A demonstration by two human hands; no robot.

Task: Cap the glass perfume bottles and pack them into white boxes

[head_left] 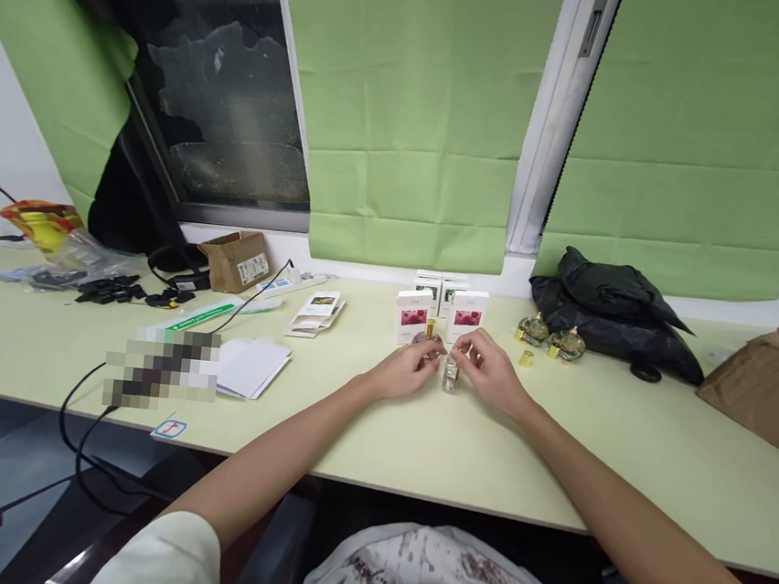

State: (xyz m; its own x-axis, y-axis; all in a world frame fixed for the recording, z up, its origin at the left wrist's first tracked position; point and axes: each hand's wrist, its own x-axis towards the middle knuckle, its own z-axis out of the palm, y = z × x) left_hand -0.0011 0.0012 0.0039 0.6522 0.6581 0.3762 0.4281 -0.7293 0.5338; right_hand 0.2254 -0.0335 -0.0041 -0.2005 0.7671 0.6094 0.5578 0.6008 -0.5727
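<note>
Both hands meet at a small clear bottle point(450, 374) standing mid-table. The right hand point(488, 372) pinches its top with curled fingertips; the left hand point(404, 371) closes its fingertips around a small round piece point(424, 340) just beside the bottle. Two white boxes point(439, 314) stand just behind, toward the table's point(554, 446) far edge.

A small clear glass bottle point(450, 375) stands upright on the pale green table, between both hands' fingertips. Just behind it sits a round pinkish glass bottle with a gold cap point(427, 335), also upright.
</note>
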